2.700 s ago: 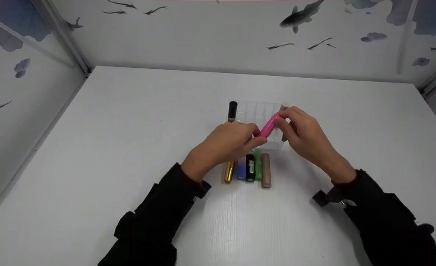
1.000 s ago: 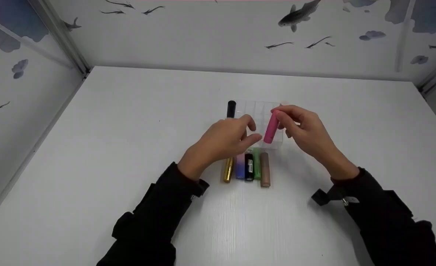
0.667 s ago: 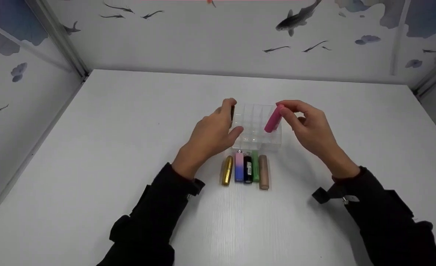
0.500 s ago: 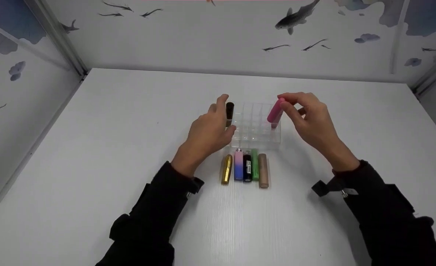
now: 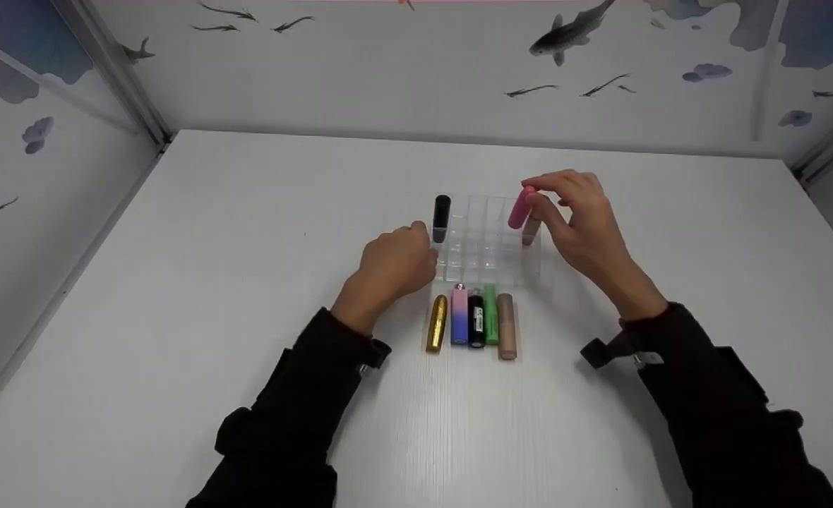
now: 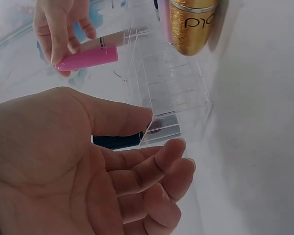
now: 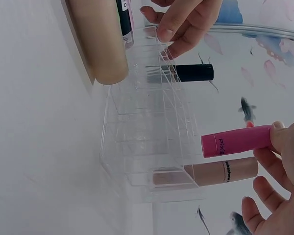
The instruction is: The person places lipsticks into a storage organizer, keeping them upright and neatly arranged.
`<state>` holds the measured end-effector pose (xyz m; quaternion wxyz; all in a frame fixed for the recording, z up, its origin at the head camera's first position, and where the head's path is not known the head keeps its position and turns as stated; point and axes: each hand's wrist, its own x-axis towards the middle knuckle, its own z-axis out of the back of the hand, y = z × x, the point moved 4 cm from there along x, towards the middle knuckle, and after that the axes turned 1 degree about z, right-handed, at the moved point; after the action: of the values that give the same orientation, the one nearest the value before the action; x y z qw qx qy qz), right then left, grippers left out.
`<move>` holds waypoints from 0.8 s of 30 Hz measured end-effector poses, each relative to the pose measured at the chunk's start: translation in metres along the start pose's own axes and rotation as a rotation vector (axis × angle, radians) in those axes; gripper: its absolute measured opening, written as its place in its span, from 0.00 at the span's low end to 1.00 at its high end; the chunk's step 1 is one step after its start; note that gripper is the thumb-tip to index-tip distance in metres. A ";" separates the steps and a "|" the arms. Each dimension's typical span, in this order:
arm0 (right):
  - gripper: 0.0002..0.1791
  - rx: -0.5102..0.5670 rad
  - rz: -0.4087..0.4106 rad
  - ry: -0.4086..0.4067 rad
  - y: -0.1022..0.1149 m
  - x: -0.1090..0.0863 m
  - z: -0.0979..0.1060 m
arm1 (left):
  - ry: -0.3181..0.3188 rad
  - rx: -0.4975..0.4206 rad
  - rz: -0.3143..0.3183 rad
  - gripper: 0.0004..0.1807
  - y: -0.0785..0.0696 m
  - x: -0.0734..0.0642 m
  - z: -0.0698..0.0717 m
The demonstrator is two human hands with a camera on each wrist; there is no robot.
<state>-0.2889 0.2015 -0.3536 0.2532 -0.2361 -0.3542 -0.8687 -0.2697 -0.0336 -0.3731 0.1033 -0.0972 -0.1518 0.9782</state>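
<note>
My right hand (image 5: pixel 579 219) pinches a pink lipstick tube (image 7: pixel 235 141) by its rounded end, thumb against fingers. The tube tilts above the right part of a clear divided organizer (image 5: pixel 487 257), beside a beige lip gloss tube (image 7: pixel 220 172) standing in an end compartment. At the organizer's left side is my left hand (image 5: pixel 397 262), fingers loosely curled; in the left wrist view its thumb tip lies right at the clear wall (image 6: pixel 148 88). Nothing shows in that palm. A black-capped tube (image 5: pixel 442 215) stands in the leftmost compartment, partly hidden by the thumb in the left wrist view.
In front of the organizer lie a gold tube (image 5: pixel 436 324), a pink-and-blue tube (image 5: pixel 459 317), a black tube (image 5: pixel 476 321), a green tube (image 5: pixel 490 314) and a brown tube (image 5: pixel 506 326). Printed panels (image 5: pixel 360 70) edge the white table (image 5: pixel 247 226).
My left hand let go of the pink tube, reached toward the black-capped one, then drew back to the organizer's left side. My right hand carried the pink tube up and back.
</note>
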 end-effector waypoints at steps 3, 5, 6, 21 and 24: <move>0.14 0.013 0.008 -0.009 -0.002 -0.002 -0.002 | 0.033 0.004 0.007 0.18 0.000 0.001 -0.002; 0.13 0.017 0.001 -0.010 -0.004 -0.002 -0.004 | 0.059 0.000 0.013 0.18 0.000 0.001 -0.003; 0.13 0.017 -0.003 -0.010 -0.005 -0.003 -0.005 | 0.067 0.003 0.014 0.19 0.001 0.001 -0.004; 0.11 -0.141 -0.021 0.012 -0.003 -0.007 -0.011 | 0.102 0.058 -0.042 0.19 0.001 0.001 -0.006; 0.11 -0.170 -0.015 0.019 -0.002 -0.007 -0.011 | 0.104 0.057 -0.047 0.20 0.001 0.000 -0.005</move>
<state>-0.2871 0.1961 -0.3660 0.2292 -0.2457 -0.2785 -0.8997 -0.2689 -0.0333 -0.3787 0.1367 -0.1414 -0.1205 0.9730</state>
